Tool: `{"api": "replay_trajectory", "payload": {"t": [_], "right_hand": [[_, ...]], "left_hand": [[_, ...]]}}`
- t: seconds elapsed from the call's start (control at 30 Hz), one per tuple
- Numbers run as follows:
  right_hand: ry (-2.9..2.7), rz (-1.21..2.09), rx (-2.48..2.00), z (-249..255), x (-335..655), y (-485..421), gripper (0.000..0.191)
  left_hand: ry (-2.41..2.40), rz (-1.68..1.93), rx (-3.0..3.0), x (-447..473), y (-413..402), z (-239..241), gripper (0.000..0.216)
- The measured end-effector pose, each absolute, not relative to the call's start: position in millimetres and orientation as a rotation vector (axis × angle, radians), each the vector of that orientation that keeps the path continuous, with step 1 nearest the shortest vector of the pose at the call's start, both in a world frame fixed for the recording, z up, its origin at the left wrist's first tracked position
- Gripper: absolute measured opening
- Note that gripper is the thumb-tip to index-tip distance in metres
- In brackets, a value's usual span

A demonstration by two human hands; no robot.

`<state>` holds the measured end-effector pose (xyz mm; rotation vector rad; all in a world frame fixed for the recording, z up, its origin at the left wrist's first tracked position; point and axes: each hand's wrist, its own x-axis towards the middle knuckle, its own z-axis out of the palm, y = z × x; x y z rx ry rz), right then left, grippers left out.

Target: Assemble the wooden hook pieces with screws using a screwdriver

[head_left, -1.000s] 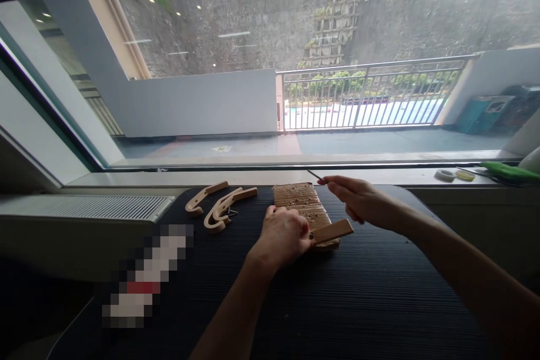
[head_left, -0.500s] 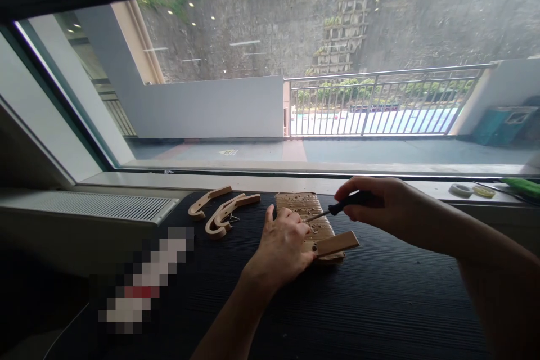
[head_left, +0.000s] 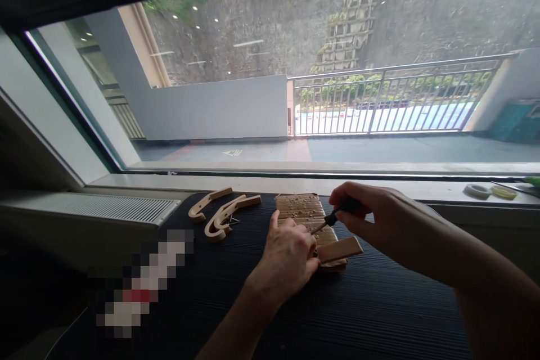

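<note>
My right hand (head_left: 371, 211) is closed round the dark handle of a screwdriver (head_left: 333, 216). The shaft slants down to the left, and its tip is hidden by my left fingers. My left hand (head_left: 289, 250) grips a light wooden piece (head_left: 341, 249) with thumb and fingers, pressing it onto a corrugated cardboard pad (head_left: 299, 202) full of small holes. One flat end of the wood sticks out to the right; the rest lies under my hand. To the left rest several curved wooden hooks (head_left: 210, 203), with small metal screws (head_left: 231, 220) by them.
The pad and hooks lie on a dark wood-grain table (head_left: 379, 315). A window sill (head_left: 253, 181) runs behind it, with a roll of tape (head_left: 477, 191) and a yellowish roll (head_left: 504, 192) at right. A vented white panel (head_left: 113, 211) borders the left; a blurred-out strip (head_left: 147, 281) lies near.
The screwdriver and my right hand have shifted slightly left and down, closer to my left hand. My left fingers have edged right along the wood. The view has turned a little.
</note>
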<state>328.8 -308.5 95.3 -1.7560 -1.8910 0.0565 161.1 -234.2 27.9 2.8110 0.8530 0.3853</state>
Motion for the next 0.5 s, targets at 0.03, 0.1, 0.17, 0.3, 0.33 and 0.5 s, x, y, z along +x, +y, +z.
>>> {"api": "replay_trajectory", "payload": {"t": [0.03, 0.1, 0.17, 0.3, 0.33, 0.5], "right_hand": [[-1.897, 0.056, -1.758, 96, 329, -309, 0.015], [-1.893, 0.063, -1.759, 97, 332, -311, 0.013], [-1.853, 0.057, -1.755, 97, 335, -312, 0.013], [-1.807, 0.053, -1.734, 95, 342, -314, 0.017], [-1.823, 0.066, -1.74, 95, 344, -314, 0.016], [-1.921, 0.138, -1.772, 94, 340, -312, 0.011]], "left_hand": [[0.86, 0.389, 2.809, 161, -234, 28, 0.011], [0.873, 0.386, 2.801, 162, -235, 27, 0.01], [0.879, 0.374, 2.783, 162, -235, 27, 0.01], [0.872, 0.356, 2.745, 162, -235, 28, 0.009], [0.869, 0.358, 2.743, 162, -235, 28, 0.009], [0.865, 0.372, 2.76, 162, -235, 28, 0.009]]}}
